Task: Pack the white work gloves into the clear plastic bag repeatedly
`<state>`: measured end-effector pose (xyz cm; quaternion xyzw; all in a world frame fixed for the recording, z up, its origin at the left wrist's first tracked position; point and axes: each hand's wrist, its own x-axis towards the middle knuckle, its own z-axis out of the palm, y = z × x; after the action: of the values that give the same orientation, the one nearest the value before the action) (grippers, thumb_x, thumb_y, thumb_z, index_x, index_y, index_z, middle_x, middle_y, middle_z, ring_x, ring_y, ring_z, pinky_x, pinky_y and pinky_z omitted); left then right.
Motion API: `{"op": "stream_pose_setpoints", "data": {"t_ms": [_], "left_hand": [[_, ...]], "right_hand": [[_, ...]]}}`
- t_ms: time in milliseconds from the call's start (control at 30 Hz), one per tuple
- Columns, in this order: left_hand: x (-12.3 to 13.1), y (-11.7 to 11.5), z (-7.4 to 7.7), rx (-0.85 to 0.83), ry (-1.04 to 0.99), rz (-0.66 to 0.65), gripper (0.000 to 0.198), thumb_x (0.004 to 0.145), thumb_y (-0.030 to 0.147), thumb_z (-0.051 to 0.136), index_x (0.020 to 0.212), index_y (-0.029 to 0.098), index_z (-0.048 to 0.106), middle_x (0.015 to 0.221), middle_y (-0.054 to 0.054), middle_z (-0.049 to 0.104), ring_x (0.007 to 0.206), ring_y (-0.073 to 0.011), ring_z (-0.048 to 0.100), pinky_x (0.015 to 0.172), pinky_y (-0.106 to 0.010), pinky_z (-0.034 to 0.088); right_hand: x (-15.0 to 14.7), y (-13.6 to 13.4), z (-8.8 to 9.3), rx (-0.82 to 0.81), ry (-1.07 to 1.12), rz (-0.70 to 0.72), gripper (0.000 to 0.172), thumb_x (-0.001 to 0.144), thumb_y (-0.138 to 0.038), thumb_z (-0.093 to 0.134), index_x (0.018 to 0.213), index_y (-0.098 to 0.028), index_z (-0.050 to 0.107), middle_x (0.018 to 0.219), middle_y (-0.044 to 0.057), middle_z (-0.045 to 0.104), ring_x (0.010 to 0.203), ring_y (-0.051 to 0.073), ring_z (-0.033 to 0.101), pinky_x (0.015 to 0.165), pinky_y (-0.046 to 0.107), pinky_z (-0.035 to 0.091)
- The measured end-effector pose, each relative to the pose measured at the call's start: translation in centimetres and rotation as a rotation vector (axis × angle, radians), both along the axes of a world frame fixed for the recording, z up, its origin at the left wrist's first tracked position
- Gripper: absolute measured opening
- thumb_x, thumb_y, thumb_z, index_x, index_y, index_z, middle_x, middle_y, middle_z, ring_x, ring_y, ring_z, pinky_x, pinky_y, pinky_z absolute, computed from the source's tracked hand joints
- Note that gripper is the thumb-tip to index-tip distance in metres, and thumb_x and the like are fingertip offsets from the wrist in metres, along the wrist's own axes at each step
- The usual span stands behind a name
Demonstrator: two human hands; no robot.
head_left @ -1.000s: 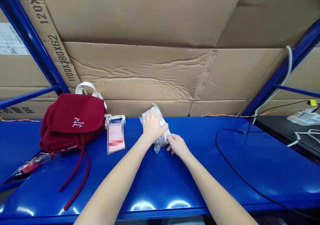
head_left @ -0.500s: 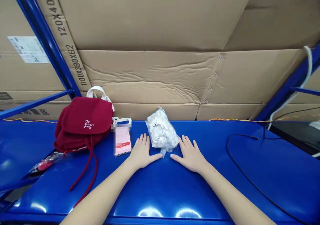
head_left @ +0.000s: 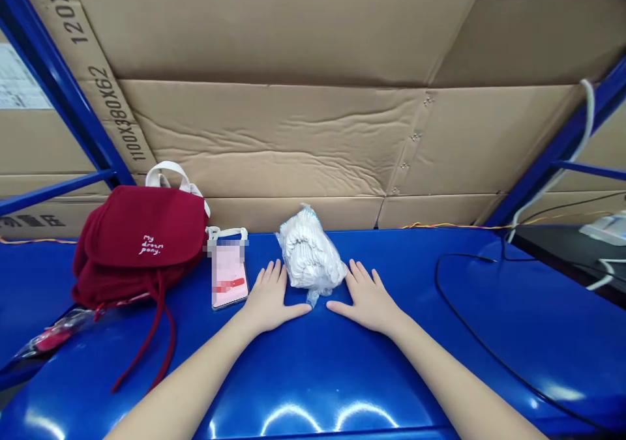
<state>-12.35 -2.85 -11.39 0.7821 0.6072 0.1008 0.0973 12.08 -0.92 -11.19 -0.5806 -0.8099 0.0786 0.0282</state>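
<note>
A clear plastic bag stuffed with white knitted material (head_left: pixel 309 255) lies on the blue metal shelf top (head_left: pixel 342 375), near the cardboard wall. My left hand (head_left: pixel 268 300) rests flat on the shelf just left of the bag, fingers stretched out, holding nothing. My right hand (head_left: pixel 368 297) lies flat just right of the bag, fingers spread, also empty. The two thumbs point toward each other below the bag's knotted end. Neither hand touches the bag.
A pink phone (head_left: pixel 228 276) lies left of my left hand. A dark red drawstring bag (head_left: pixel 139 241) with white handles sits further left. A black cable (head_left: pixel 469 336) loops across the right side. Blue rack posts (head_left: pixel 59 81) and cardboard sheets (head_left: pixel 313 133) stand behind.
A second ago both hands gripped the white bag. They let go and came down flat on the shelf on either side of it; since half a second ago only the camera has shifted.
</note>
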Motion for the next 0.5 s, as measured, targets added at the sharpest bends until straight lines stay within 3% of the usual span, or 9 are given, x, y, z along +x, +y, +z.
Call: {"op": "stream_pose_setpoints", "data": {"t_ms": [500], "left_hand": [[-0.15,0.07,0.02,-0.015,0.002,-0.001,0.107,0.068,0.083,0.036,0.147,0.012,0.018,0.153,-0.019,0.013,0.14,-0.0372,0.008,0.112,-0.052,0.014]], "right_hand": [[-0.17,0.18,0.29,-0.039,0.049,-0.024,0.107,0.066,-0.084,0.039,0.148,-0.018,0.015,0.154,0.019,0.012,0.142,0.033,0.005,0.111,0.054,0.006]]}}
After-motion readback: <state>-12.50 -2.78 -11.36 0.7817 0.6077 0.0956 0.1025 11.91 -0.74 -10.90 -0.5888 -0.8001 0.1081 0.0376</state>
